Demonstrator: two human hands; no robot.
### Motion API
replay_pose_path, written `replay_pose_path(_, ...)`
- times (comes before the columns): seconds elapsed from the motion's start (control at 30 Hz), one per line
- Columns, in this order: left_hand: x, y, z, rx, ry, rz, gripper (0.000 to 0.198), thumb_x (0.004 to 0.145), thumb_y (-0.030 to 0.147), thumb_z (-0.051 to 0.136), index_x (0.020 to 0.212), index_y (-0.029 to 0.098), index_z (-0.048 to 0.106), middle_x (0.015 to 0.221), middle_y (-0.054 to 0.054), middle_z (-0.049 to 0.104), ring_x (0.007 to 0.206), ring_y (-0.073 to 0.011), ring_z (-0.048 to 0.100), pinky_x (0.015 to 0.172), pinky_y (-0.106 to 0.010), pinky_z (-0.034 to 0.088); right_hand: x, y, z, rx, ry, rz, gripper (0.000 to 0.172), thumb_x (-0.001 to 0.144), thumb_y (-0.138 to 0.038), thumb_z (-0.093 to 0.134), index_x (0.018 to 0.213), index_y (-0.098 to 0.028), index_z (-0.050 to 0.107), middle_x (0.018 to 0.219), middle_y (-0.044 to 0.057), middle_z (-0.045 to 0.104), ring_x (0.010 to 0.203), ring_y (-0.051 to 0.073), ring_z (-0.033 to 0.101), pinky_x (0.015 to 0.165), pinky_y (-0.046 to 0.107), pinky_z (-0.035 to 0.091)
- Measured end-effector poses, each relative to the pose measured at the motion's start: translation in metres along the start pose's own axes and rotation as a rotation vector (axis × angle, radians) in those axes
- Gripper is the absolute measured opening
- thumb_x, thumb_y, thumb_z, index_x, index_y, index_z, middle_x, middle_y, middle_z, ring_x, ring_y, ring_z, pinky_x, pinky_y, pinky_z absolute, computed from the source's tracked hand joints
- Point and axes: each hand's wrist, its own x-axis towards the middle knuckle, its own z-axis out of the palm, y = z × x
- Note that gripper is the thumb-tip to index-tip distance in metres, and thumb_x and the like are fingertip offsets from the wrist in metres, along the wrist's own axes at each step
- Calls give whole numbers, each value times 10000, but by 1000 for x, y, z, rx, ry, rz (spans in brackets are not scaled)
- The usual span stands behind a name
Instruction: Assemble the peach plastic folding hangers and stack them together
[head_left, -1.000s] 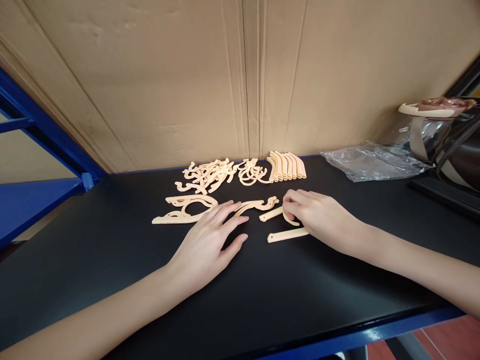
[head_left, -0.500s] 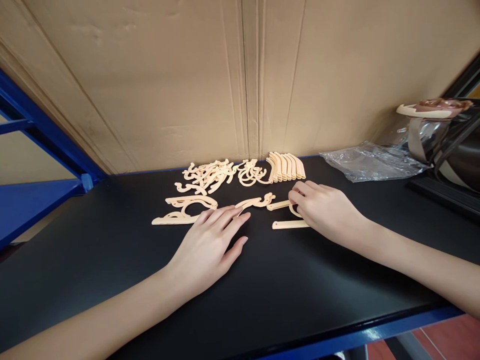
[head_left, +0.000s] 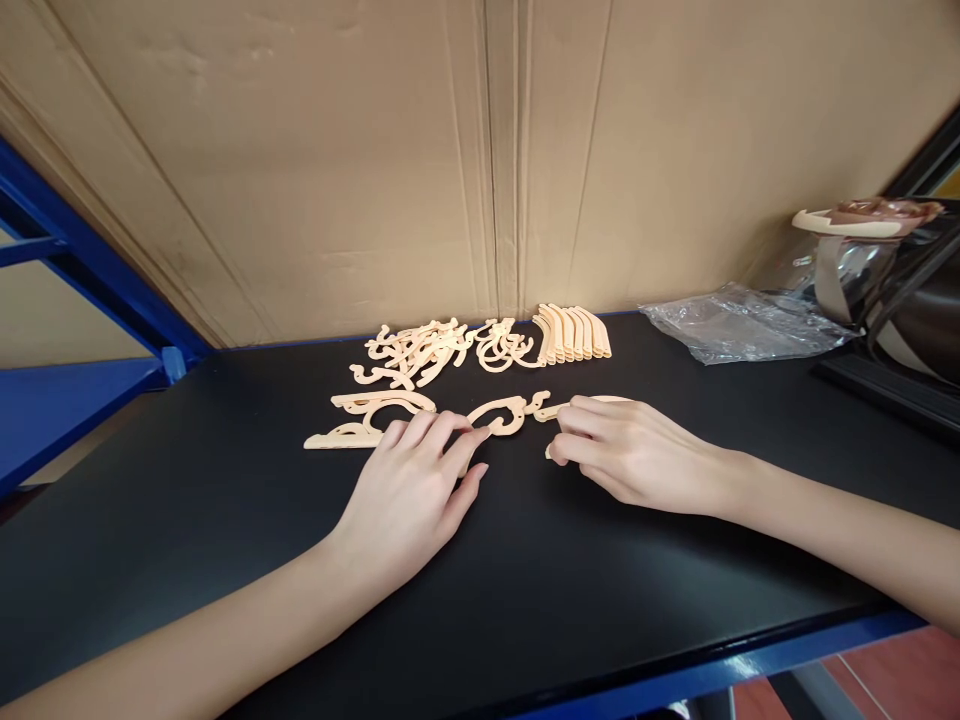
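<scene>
Beside the half-open left hand (head_left: 424, 470), the curled right hand (head_left: 626, 455) is apparently arranging curved cream plastic-looking pieces (head_left: 510, 428), next needing alignment; grips unclear.

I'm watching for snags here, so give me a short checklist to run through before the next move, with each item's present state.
1. Left hand at the curved piece: ok, its fingers reach the piece's left end.
2. Right hand grip: cannot tell, its curled fingers hide what they hold.
3. Flat piece fully visible: not ok, the right hand covers part of it.
4. Curved strips in order: ok, lined up in a row at the back.
5. Hooked pieces separated: not ok, they lie in a jumbled pile.
6. Clear plastic bag away from both hands: ok, it lies behind, to the right.
</scene>
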Motion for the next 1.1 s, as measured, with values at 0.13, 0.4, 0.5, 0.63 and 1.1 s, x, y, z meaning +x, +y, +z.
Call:
replay_pose_path(0.13, 0, 0, 0, -12, 2, 16, 232, 960, 188, 419, 1002, 158, 646, 1023, -64, 647, 905, -233, 559, 715, -355, 373, 1, 1, -2, 26, 21, 16, 220, 937, -103, 376, 866, -165, 575, 800, 29, 550, 749, 154, 443, 620, 268, 348)
replay_pose_path(0.4, 1, 2, -1, -63, -30, -16, 217, 965, 236, 441, 1053, 146, 618, 1074, -73, 650, 950, -244, 557, 743, -361, 385, -3, 19, -14, 14, -40, 114, 171, 928, -265, 486, 942, -171, 627, 878, 33, 593, 761, 151, 527, 703, 283, 407)
replay_pose_path(0.5, 0, 0, 2, -111, -54, -10, 247, 954, 285, 507, 1146, 154, 592, 1093, -57, 648, 1000, -252, 545, 782, -369, 393, -5, 21, -14, 40, -105, 117, 221, 932, -370, 512, 900, -185, 628, 847, 19, 593, 755, 150, 549, 692, 284, 403)
replay_pose_path(0.63, 0, -1, 4, -195, -85, -15, 166, 963, 240, 490, 1082, 176, 588, 1030, -32, 641, 961, -232, 544, 784, -366, 397, -3, 18, -11, 90, -160, 89, 218, 954, -278, 458, 803, -177, 579, 769, 10, 571, 733, 142, 531, 656, 267, 383)
replay_pose_path(1.1, -2, -1, 5, -425, -119, -34, 382, 930, 67, 315, 1246, 209, 476, 1107, -41, 503, 784, -121, 590, 662, -250, 493, -3, 6, -11, -98, -73, 206, 145, 890, -218, 460, 748, -195, 444, 584, -49, 495, 490, 100, 417, 486, 254, 189)
